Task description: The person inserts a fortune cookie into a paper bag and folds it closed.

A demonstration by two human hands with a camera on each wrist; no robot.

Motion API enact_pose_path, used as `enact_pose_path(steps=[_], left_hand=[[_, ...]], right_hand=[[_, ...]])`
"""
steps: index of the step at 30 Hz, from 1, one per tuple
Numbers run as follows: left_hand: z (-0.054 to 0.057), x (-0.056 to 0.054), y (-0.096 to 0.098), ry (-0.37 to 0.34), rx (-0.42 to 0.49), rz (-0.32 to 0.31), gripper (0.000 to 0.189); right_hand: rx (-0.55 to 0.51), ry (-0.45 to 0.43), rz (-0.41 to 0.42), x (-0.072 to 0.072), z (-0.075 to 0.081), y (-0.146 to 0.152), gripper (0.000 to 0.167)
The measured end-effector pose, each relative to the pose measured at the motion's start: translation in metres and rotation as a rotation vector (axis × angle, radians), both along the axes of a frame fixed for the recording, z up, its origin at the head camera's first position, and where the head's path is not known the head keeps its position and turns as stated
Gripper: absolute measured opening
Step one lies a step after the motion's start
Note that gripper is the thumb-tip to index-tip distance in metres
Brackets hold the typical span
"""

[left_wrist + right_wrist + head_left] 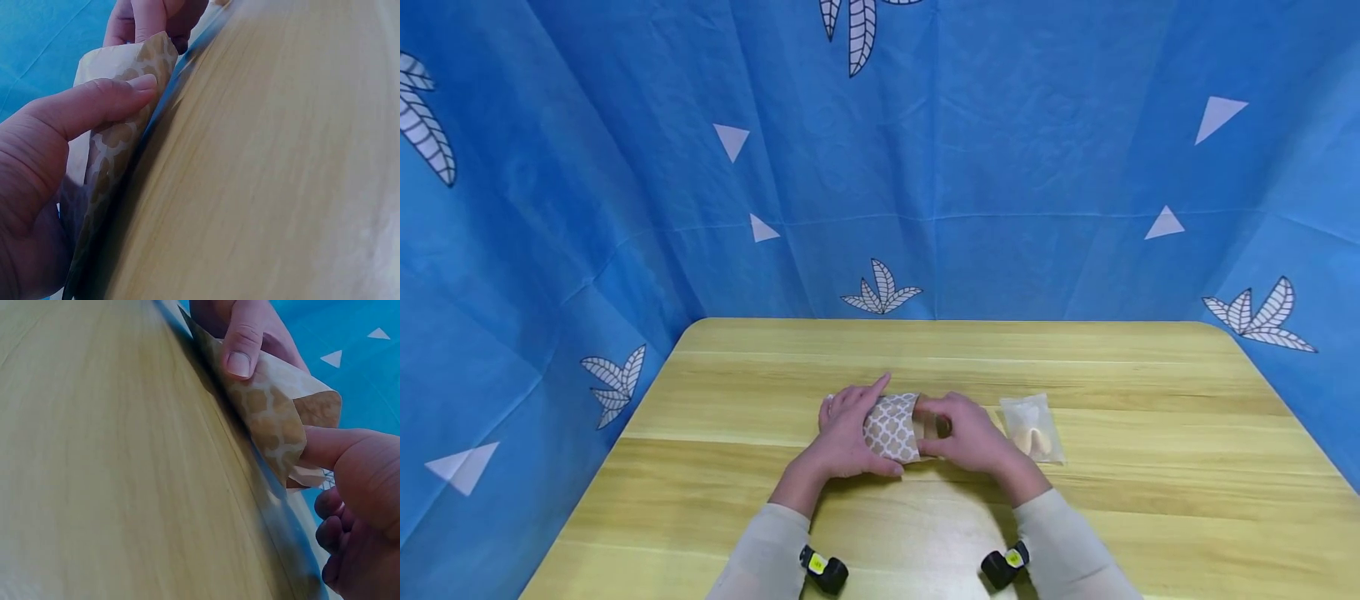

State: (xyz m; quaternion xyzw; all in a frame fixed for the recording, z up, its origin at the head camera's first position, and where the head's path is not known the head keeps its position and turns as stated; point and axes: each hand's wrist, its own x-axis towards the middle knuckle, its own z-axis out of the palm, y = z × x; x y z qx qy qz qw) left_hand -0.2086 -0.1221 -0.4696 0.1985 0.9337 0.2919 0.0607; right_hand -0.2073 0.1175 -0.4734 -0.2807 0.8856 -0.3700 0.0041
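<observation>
A small brown paper bag with a white lattice pattern (891,427) lies on its side over the table. My left hand (846,433) holds its closed end, thumb across the patterned face in the left wrist view and the other fingers around the far side. At the bag's mouth is my right hand (966,433). Its thumb (328,447) reaches inside the mouth, and the index finger is at the opposite edge, spread from the thumb. The remaining right fingers curl outside the bag. The bag's inside is mostly hidden.
Right of my right hand lies a translucent white pouch (1032,429) with pale, rounded contents. The wooden table (1150,500) ends at a blue patterned curtain (1037,167) behind. Black wrist cameras (825,571) sit on both sleeves.
</observation>
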Motion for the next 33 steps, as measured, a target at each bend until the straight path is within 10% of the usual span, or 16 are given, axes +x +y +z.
enact_pose_path(steps=[33], left_hand=[[-0.002,0.000,-0.004,-0.026,0.030,0.022,0.134]], right_hand=[[0.154,-0.050,-0.254,0.031,0.040,0.099,0.100]])
